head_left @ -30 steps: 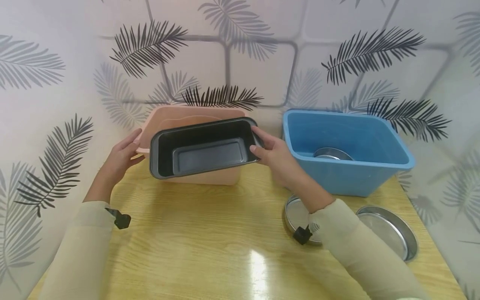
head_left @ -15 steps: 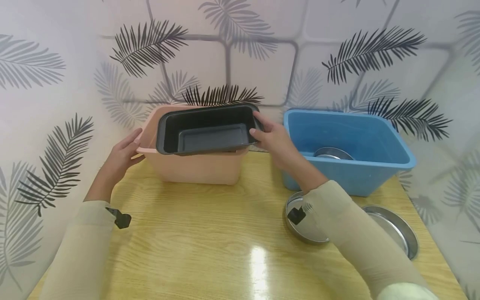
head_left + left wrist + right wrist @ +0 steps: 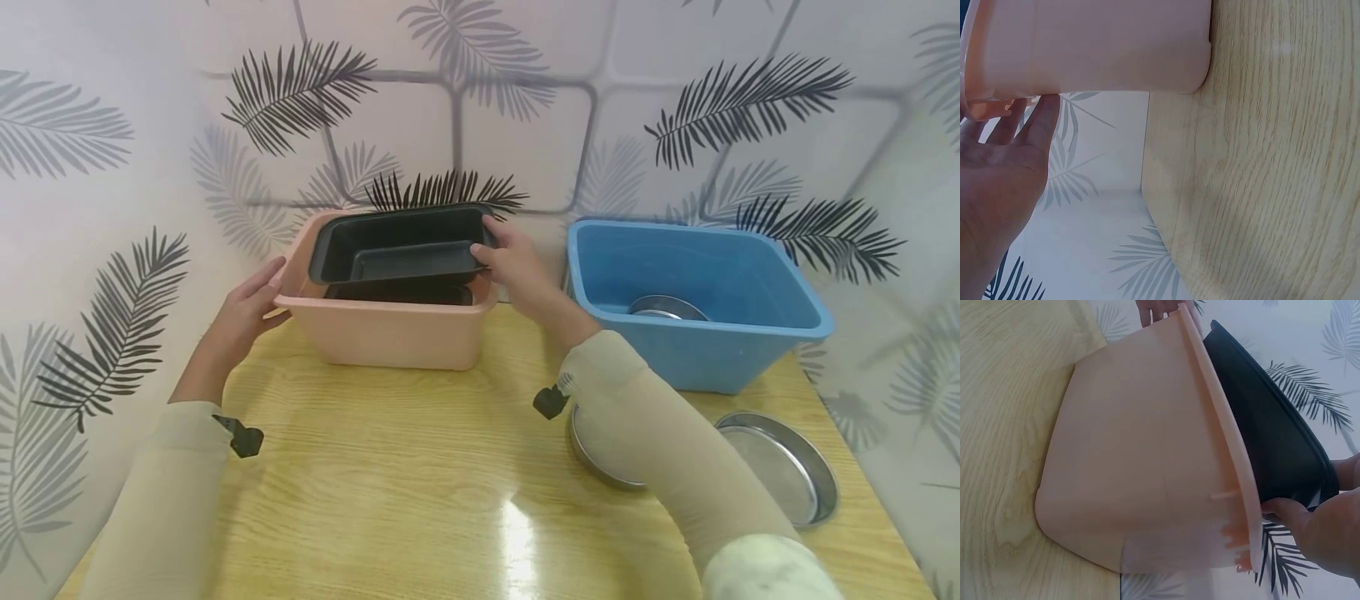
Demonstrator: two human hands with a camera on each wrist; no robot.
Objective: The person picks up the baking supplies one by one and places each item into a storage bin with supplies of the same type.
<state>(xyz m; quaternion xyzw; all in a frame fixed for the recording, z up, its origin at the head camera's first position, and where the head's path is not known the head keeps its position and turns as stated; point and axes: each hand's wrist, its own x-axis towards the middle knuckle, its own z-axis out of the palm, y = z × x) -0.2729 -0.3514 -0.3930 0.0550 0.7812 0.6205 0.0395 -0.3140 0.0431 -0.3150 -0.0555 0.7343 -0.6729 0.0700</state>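
A black rectangular loaf pan point(image 3: 408, 242) is tilted over the open top of a pink plastic bin point(image 3: 390, 333). My right hand point(image 3: 517, 262) holds its right end, thumb on the near side and fingers behind. In the right wrist view, the pan point(image 3: 1266, 419) slants partly inside the bin's rim. Another dark pan point(image 3: 405, 293) shows below it within the bin. At the bin's left end, my left hand point(image 3: 243, 312) touches the rim with fairly straight fingers. The left wrist view shows these fingers point(image 3: 1038, 122) against the bin's side, just under its rim.
To the right stands a blue bin point(image 3: 697, 350) with a round metal pan point(image 3: 667, 307) inside. Two more round metal pans, one point(image 3: 600, 454) partly under my right sleeve and one point(image 3: 780, 467) farther right, lie on the wooden table point(image 3: 360, 467). A leaf-patterned wall rises close behind the bins.
My right hand has carried the loaf pan back and slightly left, from in front of the pink bin to over its opening. The dark pan inside has come into view. My left hand stays put.
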